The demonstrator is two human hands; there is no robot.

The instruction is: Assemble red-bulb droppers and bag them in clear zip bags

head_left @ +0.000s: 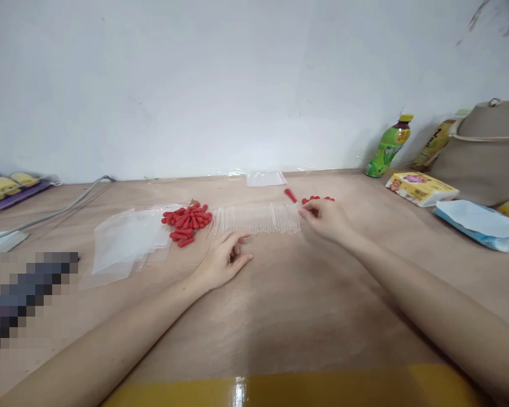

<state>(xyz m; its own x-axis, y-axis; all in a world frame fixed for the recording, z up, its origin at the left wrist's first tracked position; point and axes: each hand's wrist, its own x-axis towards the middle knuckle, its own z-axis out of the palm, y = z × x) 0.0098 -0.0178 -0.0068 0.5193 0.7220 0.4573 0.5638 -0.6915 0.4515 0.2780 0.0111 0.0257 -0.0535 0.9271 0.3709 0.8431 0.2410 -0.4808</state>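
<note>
A row of thin clear tubes lies side by side on the brown tabletop. My left hand rests at the row's left front, fingers apart and holding nothing. At the right end, my right hand has its thumb and fingertips pinched together; a red rubber bulb sticks up just beyond them, and a clear tube seems to be joined to it. Left of the row is a pile of red bulbs. More red bulbs lie behind my right hand, partly hidden by it.
Clear plastic bags lie at the left, another bag near the wall. A green bottle, yellow tissue pack, blue-white packet and grey bag are on the right. A cable and pixelated dark object are left.
</note>
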